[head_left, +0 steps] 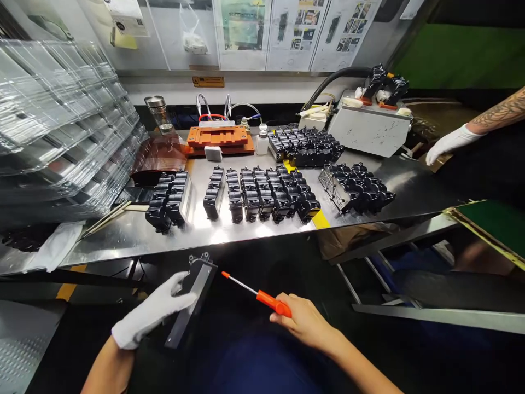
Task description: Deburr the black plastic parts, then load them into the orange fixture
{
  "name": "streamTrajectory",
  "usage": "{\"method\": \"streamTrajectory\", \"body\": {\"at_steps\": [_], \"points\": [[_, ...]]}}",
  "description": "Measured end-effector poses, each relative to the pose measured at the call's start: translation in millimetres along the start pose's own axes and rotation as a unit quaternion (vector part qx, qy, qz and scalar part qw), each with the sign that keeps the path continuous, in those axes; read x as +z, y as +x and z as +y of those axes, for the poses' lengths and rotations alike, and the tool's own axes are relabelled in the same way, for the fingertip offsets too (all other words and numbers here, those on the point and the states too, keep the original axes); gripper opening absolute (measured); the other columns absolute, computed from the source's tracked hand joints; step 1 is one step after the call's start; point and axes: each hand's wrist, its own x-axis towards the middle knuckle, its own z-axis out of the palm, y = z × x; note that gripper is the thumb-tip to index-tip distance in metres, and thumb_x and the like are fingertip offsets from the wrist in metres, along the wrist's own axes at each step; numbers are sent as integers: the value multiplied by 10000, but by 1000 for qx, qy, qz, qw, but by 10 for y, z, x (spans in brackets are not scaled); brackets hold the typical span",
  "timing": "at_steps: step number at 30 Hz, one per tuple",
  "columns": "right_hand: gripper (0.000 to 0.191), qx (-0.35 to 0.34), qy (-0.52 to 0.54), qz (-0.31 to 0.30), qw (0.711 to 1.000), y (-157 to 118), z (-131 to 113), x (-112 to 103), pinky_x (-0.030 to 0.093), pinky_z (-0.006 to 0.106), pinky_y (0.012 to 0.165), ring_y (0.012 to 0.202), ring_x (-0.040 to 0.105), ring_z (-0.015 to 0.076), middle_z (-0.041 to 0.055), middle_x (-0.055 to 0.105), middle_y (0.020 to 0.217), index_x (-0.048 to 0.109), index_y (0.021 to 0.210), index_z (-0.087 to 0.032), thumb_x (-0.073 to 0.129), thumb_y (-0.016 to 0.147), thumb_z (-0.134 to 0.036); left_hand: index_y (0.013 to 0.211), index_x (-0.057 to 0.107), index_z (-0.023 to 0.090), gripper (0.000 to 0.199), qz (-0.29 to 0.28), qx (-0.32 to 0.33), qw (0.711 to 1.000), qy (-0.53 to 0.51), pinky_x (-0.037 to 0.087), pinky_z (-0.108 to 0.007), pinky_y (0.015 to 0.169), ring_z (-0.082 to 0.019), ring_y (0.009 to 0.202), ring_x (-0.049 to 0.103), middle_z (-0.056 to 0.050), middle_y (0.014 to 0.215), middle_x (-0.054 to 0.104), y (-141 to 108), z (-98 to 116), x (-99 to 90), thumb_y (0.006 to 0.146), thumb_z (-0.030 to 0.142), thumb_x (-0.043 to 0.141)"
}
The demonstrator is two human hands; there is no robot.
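Note:
In a white glove, my left hand (pixel 158 309) grips a long black moulded part (pixel 197 293) below the front edge of the bench. The part is tilted, with its flat side showing and small lugs at its upper end. My bare right hand (pixel 305 320) is closed around the orange handle of a screwdriver (pixel 246 288). The screwdriver's orange tip points at the part's upper end but stays apart from it. Behind both hands, a row of similar black parts (pixel 264 194) stands on the bench. Two more black parts (pixel 168 200) stand to the left.
On the metal bench (pixel 192 241) are an orange fixture (pixel 221 139), a white bottle (pixel 261 139) and more black parts (pixel 305 146). Clear plastic trays (pixel 57 120) are stacked high at left. A grey box (pixel 369 128) stands at the back right. Another person's gloved hand (pixel 447 145) reaches in at right.

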Motion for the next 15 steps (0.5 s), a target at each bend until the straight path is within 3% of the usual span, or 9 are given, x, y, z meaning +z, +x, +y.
{"method": "streamTrajectory", "body": {"at_steps": [2,4,7,9,12,15], "points": [[450,6,2,-49,999,-3,103,70,344,248,612,701,598,181,13,643,761,607,838,-225,449,868,-646,1095,666,230,534,-53,-75,987,-133,510,-376,957,-299,1131,619,-62,1100,722,59,-384,52,613,423,792],[427,-7,9,-104,995,41,130,144,324,237,577,654,590,169,-1,632,698,621,782,-226,496,848,-629,974,708,201,409,-60,-158,955,-243,537,-368,924,-295,1054,663,-71,969,751,168,-714,98,651,444,765],[461,16,-2,-83,996,132,64,224,321,239,574,642,593,166,9,641,686,640,780,-217,436,881,-617,835,722,166,304,-28,-221,932,-286,587,-372,831,-295,894,712,-88,792,751,320,-1005,100,702,441,716],[503,10,-18,-78,997,175,-4,248,322,246,580,646,598,174,22,648,685,650,784,-206,414,879,-641,835,713,167,247,5,-222,932,-287,594,-347,819,-269,859,718,-74,766,747,376,-1058,55,747,395,679],[541,-40,-9,-143,989,218,-67,257,310,246,562,622,592,170,20,644,664,655,758,-204,440,836,-694,843,698,143,216,10,-216,941,-261,592,-354,824,-268,843,720,-84,755,743,398,-1010,-18,757,340,676],[548,30,-4,-88,996,251,-48,258,312,248,566,658,603,176,38,662,723,660,814,-193,385,880,-662,973,685,136,342,-8,-181,955,-236,566,-365,875,-280,952,697,-98,905,754,392,-916,-27,726,372,716]]}}
